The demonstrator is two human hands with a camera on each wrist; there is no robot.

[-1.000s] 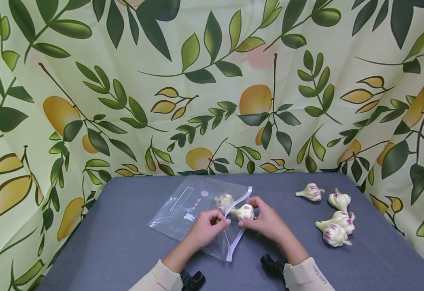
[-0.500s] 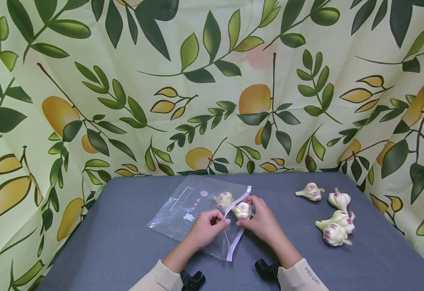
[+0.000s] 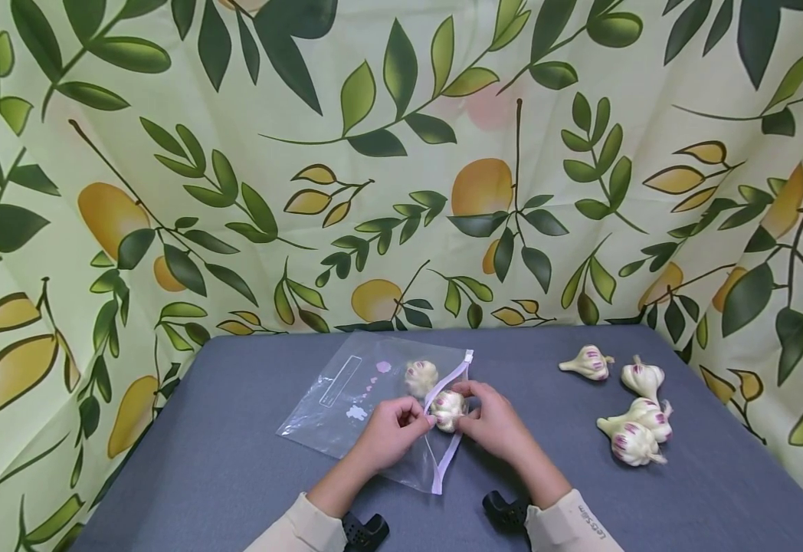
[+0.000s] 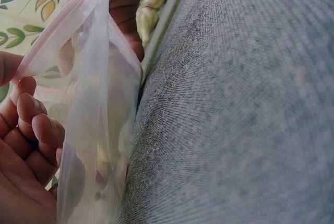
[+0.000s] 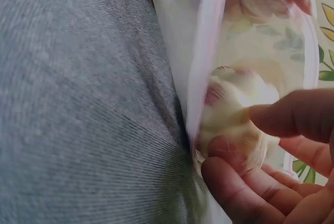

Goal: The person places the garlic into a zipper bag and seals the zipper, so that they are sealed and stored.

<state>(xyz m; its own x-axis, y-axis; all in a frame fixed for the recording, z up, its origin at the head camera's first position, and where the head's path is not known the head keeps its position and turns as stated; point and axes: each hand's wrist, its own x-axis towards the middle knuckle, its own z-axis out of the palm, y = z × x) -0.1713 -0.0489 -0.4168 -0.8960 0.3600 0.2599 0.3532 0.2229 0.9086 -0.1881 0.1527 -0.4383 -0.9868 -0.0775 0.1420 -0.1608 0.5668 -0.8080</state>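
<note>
A clear zip bag (image 3: 339,418) with a pale purple zip edge lies on the table, its mouth toward the right. My left hand (image 3: 391,433) pinches the upper lip of that mouth between thumb and forefinger, which holds it raised. In my right hand (image 3: 494,422) a garlic bulb (image 3: 447,409), white with purple streaks, is gripped at the bag's mouth. The right wrist view shows thumb and fingers around this bulb (image 5: 237,109), between the two lips of the bag. Another garlic bulb (image 3: 421,377) sits inside the bag, seen through the plastic.
Several more garlic bulbs lie at the table's right: one alone (image 3: 589,364), one behind (image 3: 643,379) and a pair touching (image 3: 636,443) nearer the front. A leaf-and-fruit patterned cloth (image 3: 401,169) hangs behind the grey table (image 3: 222,460).
My right hand has moved left with the garlic bulb, bringing it from outside the zip edge into the mouth of the bag. The left hand keeps its pinch on the lip.
</note>
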